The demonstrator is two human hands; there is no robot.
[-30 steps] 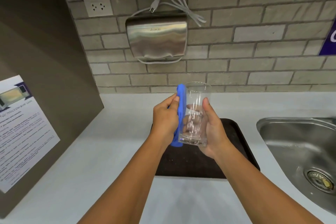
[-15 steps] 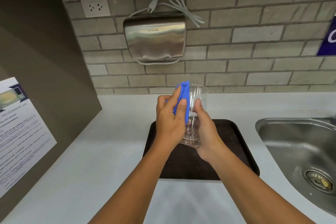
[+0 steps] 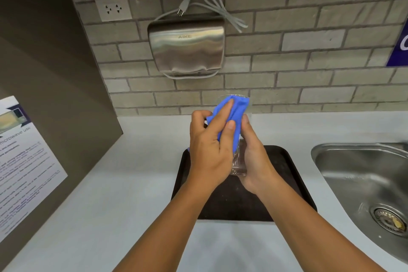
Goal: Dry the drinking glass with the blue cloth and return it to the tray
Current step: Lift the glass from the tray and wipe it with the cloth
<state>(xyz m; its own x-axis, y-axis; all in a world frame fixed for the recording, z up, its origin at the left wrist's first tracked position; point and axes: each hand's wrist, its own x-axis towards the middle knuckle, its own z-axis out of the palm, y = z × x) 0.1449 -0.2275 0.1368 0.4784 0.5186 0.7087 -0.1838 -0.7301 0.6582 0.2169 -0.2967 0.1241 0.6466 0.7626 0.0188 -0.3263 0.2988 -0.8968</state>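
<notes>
While there's only the one head view to go on, it shows plenty. A clear, straight-sided drinking glass [image 3: 239, 161] is held up in the air over the dark rectangular plastic tray [image 3: 287, 174], which sits on the pale grey counter [image 3: 136, 183] just beside the stainless steel sink [image 3: 362, 183] at the counter's right edge. The glass is upright, maybe tipped a touch away from the camera, and it isn't touching the tray.

The right hand [image 3: 254, 161] wraps around the lower half of the glass, fingers curled closed on it from the far side. The left hand [image 3: 209, 152] has the soft blue cloth [image 3: 234, 112] pinched against the upper wall of the glass, with the fabric bunched over the rim; whether any of it is tucked inside I can't tell.

My take: the drying is mid-way and the return to the tray isn't done yet. Thin glass like this is light, rigid and breakable, and probably slick if it's wet, so the lower body is the sensible place to hold, not the rim. The cloth is floppy and grips well, so pressing through it is fine, just don't squeeze hard. Set it down gently near the tray's middle.
</notes>
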